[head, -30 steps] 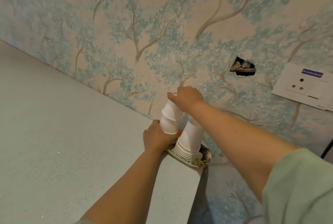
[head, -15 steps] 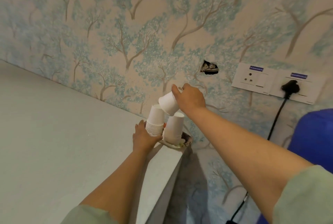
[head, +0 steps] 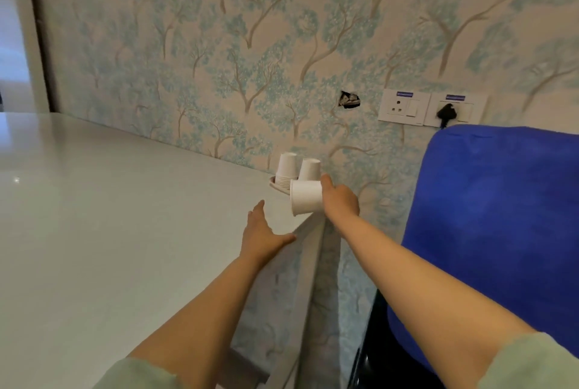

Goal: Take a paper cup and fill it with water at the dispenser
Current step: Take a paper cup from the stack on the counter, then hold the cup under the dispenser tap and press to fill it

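My right hand [head: 340, 202] grips a single white paper cup [head: 305, 200], held on its side with the mouth pointing left, just off the counter's far right corner. Behind it two stacks of upside-down white cups [head: 286, 169] stand on a small plate [head: 273, 183] against the wall. My left hand [head: 261, 233] hovers open over the counter edge, fingers spread, holding nothing. At the right a big blue water bottle [head: 501, 232] fills the view; the dispenser's tap is not visible.
A pale counter top [head: 109, 216] spans the left, ending in a right edge near the hands. Patterned wallpaper is behind, with a small hole [head: 350, 100], a wall socket [head: 402, 107] and a black plug [head: 446, 113] in a second socket.
My right hand has lifted one cup off the stack and drawn it down and toward me. My left hand let go of the stack and pulled back. The view has swung right, showing the blue bottle.
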`<state>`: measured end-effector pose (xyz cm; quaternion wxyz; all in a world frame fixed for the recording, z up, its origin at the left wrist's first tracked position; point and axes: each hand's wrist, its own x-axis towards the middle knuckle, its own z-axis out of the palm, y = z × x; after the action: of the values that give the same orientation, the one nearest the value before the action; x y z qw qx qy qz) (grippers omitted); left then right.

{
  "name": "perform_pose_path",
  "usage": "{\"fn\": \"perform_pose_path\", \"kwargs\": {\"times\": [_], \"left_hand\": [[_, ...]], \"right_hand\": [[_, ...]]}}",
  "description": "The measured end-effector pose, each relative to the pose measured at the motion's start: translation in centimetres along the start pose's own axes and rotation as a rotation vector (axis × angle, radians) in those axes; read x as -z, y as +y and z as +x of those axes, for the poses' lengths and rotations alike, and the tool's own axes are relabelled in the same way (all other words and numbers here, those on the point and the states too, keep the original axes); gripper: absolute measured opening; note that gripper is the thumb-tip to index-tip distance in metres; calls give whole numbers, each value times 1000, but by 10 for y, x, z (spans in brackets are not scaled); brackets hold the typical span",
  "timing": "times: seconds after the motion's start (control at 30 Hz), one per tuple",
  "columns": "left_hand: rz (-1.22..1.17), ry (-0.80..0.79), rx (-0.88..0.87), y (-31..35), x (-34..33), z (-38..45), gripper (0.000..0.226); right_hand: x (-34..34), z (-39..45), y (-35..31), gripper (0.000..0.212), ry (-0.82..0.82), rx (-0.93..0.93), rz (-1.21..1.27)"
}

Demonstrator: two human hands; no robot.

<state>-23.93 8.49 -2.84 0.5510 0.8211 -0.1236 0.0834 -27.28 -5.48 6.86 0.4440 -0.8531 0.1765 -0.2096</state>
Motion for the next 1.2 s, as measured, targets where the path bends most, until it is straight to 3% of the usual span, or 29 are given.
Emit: {"fn": "perform_pose_path", "kwargs": {"times": [0.17, 0.47, 0.6, 0.67, 0.77, 0.9, 0.97, 1.1, 1.2], "left_hand": [[61, -105, -212, 14, 13, -66, 135], [112, -384, -420, 40, 6, -131, 115], [294, -459, -529, 35, -6, -147, 83], [360, -459, -560, 27, -10, -153, 74], [417, -518, -580, 9, -19, -169, 72], [360, -622, -452, -9, -41, -204, 76], [281, -678, -367, -15, -59, -229, 75], [289, -813, -274, -19, -84, -278, 69], [327, -920, -255, -23, -106, -305, 80]], "right_hand": [[6, -55, 37, 53, -74, -261, 333], [19, -149, 107, 39, -115, -456, 704], [9, -177, 130, 41, -124, -513, 792], [3, -190, 141, 41, -154, -493, 758], [-7, -218, 168, 38, -66, -401, 539], [-8, -281, 210, 79, -69, -169, 210], [-4, -312, 226, 88, -49, -110, 157], [-2, -350, 237, 72, 101, -180, 200], [3, -366, 253, 56, 245, -298, 240]]}}
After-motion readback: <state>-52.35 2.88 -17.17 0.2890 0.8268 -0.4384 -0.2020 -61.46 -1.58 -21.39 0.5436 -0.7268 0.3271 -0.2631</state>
